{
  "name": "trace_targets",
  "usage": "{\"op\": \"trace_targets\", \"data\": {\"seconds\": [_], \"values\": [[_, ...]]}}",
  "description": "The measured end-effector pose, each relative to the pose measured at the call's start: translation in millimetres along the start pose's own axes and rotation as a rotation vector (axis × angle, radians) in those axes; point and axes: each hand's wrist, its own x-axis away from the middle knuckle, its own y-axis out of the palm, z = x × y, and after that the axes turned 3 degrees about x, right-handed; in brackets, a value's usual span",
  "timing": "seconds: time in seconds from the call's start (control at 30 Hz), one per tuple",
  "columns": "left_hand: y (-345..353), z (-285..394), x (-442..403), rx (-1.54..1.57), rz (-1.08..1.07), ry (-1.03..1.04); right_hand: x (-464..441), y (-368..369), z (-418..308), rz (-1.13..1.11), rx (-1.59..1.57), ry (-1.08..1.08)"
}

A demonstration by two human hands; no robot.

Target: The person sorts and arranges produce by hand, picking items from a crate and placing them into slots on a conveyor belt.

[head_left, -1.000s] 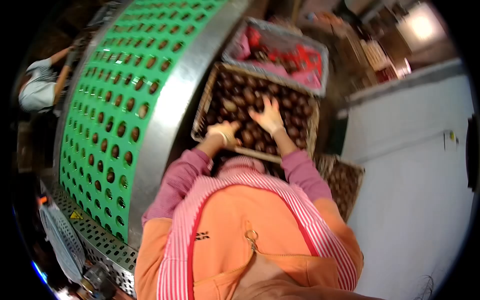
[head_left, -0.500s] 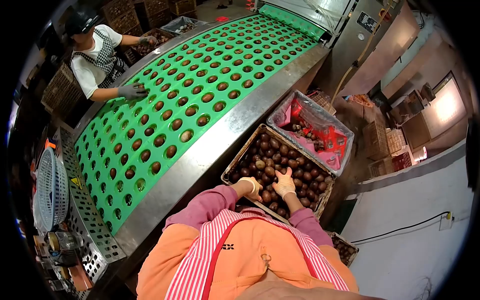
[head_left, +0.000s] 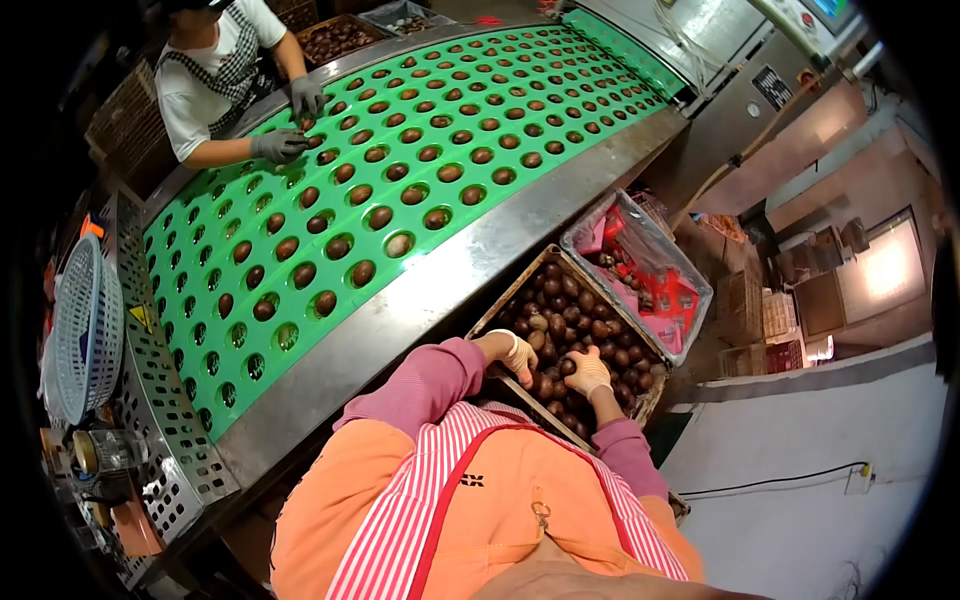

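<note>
A wooden-rimmed crate full of dark brown-purple passion fruit stands before me, and both my hands are inside it. My right hand, in a pale glove, is closed with a passion fruit between thumb and fingers. At the crate's near left side, my left hand, gloved too, curls its fingers down among the fruit. What those fingers hold is hidden. Left of the crate runs a green conveyor with rows of round pockets, many with one fruit each.
A grey bin lined with plastic, holding red bags and fruit, adjoins the crate. A metal edge borders the conveyor. Across it, a co-worker's grey-gloved hands are over the pockets. A pale blue basket stands at far left.
My right hand has closed on a passion fruit. My left hand's fingers have curled further down. The co-worker's one hand has moved from a crate to the conveyor. The view has shifted slightly.
</note>
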Motion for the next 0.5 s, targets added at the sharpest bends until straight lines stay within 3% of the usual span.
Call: {"op": "trace_targets", "data": {"seconds": [0.07,0.1,0.13,0.17,0.23,0.3,0.37,0.4,0.43,0.5], "values": [[-0.5,-4.9,21.5,0.146,0.211,0.182,-1.6,18.6,20.2,0.168,-0.233,-0.014],[4.6,-13.1,23.5,0.317,0.378,0.379,-20.1,40.2,47.0,0.094,-0.684,-0.031],[0.8,-7.2,43.9,0.476,0.470,0.456,-21.3,34.9,46.6,0.076,-0.916,-0.105],[1.7,-12.1,46.9,0.711,0.498,0.575,-14.7,30.5,37.7,0.031,-1.151,-0.163],[4.7,-4.1,90.3,1.056,0.617,0.515,40.3,-30.9,-52.4,-0.076,-1.412,0.051],[9.8,-10.8,117.8,1.204,0.751,0.603,34.6,-36.5,-100.5,-0.211,-1.436,-0.185],[20.9,-15.9,163.5,1.219,0.879,0.580,16.4,-25.5,-138.2,-0.360,-1.516,-0.184],[30.2,-31.2,163.3,1.071,1.135,0.552,11.2,-27.6,-168.6,-0.385,-1.520,-0.114],[37.5,-46.1,177.9,1.151,1.095,0.615,9.5,-31.4,-202.9,-0.406,-1.525,-0.041],[65.5,-75.4,225.6,0.954,1.390,0.427,12.9,-34.9,-265.8,-0.582,-1.398,-0.364]]}}
